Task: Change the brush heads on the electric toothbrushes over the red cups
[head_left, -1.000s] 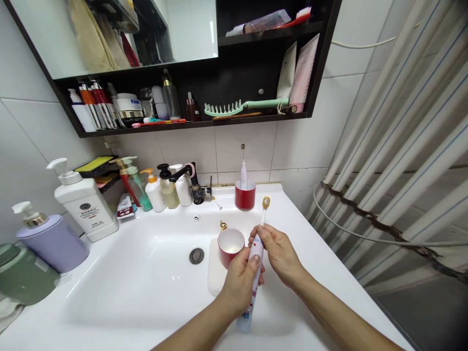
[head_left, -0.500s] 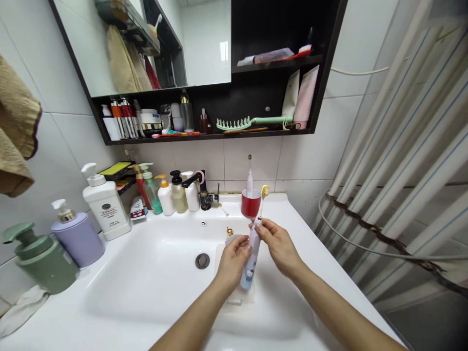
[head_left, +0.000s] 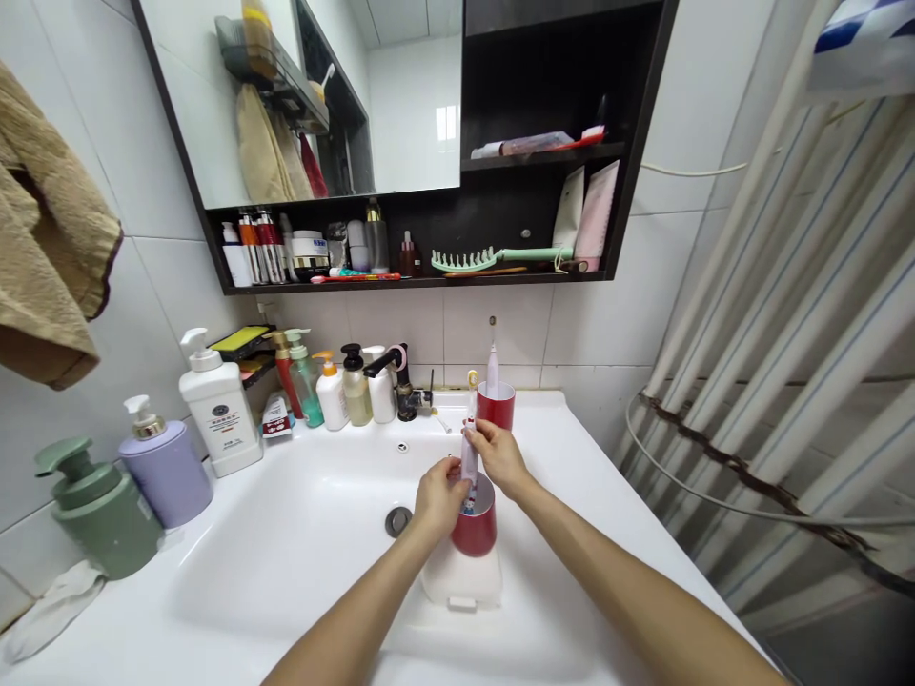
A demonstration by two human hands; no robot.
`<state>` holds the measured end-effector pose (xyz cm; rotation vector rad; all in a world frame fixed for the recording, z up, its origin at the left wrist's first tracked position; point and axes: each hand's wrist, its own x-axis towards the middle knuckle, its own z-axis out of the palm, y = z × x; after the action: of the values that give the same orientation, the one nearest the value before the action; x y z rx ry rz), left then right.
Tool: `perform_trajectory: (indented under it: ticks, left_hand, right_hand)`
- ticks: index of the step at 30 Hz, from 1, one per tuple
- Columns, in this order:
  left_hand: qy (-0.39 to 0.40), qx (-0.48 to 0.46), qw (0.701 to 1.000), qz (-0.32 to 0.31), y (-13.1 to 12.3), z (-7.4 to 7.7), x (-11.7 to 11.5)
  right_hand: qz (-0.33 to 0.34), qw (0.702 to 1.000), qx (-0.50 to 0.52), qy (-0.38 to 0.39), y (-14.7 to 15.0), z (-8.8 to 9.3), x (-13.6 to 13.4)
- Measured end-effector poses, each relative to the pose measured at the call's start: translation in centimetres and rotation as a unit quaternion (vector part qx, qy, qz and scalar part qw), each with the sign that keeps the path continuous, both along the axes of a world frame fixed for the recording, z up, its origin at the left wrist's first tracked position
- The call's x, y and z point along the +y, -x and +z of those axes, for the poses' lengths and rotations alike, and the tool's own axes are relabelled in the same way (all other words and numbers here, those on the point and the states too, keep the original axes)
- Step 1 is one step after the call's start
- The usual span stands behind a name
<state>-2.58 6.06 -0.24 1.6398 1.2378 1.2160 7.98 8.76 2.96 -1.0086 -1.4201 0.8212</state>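
Both hands (head_left: 437,497) (head_left: 498,457) hold a toothbrush (head_left: 469,457), apparently inside a red cup (head_left: 475,526).

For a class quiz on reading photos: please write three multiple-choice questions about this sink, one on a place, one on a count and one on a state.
1. Where is the lower end of the toothbrush?
A) On the shelf
B) In the front red cup
C) On the drain

2. How many red cups stand on the sink?
A) One
B) Three
C) Two

3. What are the left hand and right hand doing?
A) Both holding the toothbrush
B) Both under the faucet
C) Both resting on the sink

Answers:
1. B: the handle goes down inside the cup's rim.
2. C: the rear cup stands behind the front one.
3. A: both hands close around the handle.
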Motion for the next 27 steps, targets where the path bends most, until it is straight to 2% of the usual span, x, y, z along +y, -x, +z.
perform_trajectory:
  ticks: [3,7,9,13,18,22,27]
  left_hand:
    - [-0.054,0.137,0.989,-0.009,0.7,-0.7,-1.0]
    - [-0.104,0.3,0.943,-0.097,1.0,-1.2,-1.8]
    - [-0.104,0.351,0.924,-0.115,0.8,-1.2,-1.9]
    - [-0.121,0.378,0.909,-0.127,-0.5,-0.3,-1.7]
    - [-0.211,0.38,0.89,-0.139,-4.2,2.5,-0.7]
    - [-0.256,0.382,0.879,-0.13,-8.2,4.3,1.5]
    - [-0.26,0.383,0.878,-0.126,-12.1,4.7,5.3]
  right_hand:
    - [-0.003,1.0,-0.013,0.014,0.1,-0.9,0.0]
    - [-0.01,0.999,-0.02,0.029,0.4,-1.5,0.0]
    - [-0.017,0.999,-0.023,0.034,0.3,-1.7,-0.1]
    - [-0.038,0.998,-0.031,0.034,-1.1,-1.2,-0.2]
    - [-0.081,0.996,-0.038,0.019,-5.7,1.6,0.6]
    - [-0.156,0.986,-0.052,0.002,-10.3,3.3,2.8]
    - [-0.228,0.969,-0.09,-0.006,-13.8,3.7,6.2]
